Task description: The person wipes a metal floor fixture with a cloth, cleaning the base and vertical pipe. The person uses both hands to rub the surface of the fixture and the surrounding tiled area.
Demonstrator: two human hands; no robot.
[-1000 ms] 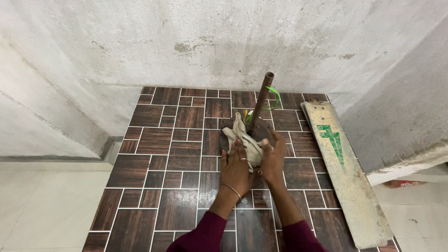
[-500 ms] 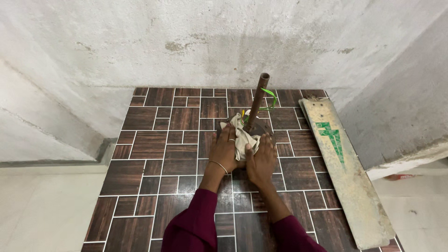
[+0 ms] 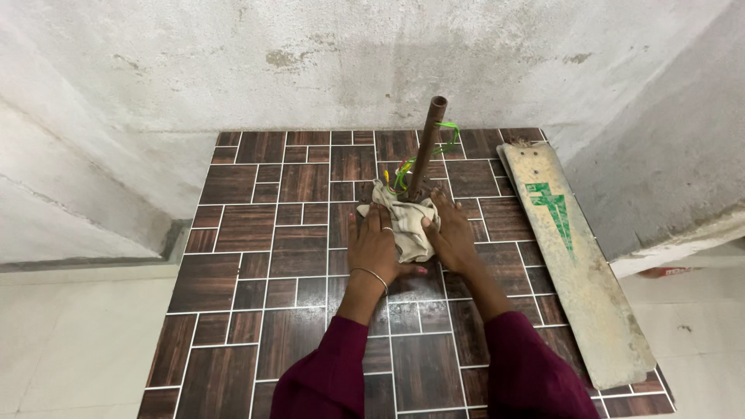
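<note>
Rough grey plaster walls (image 3: 233,70) are closing in a corner around a counter (image 3: 256,256) tiled in dark brown wood-look tiles, with pale floor (image 3: 70,341) showing at 8 o'clock. A long, dusty white fan blade (image 3: 578,256) with a green mark is lying along the counter's edge at 3 o'clock, its long axis running from 12 to 5 o'clock.

The left hand (image 3: 376,248) is lying flat, its fingers (image 3: 371,221) spread narrowly, pressing on a beige cloth (image 3: 407,225). The right hand (image 3: 450,237) is resting at the cloth's 3 o'clock side, fingers (image 3: 442,206) straight and close together, touching the cloth and the round base under it.

A brown metal rod (image 3: 427,147) is rising from that base at the counter's centre, at 12 o'clock from the hands, leaning slightly toward 1 o'clock. Green wires (image 3: 446,132) are curling beside it.
</note>
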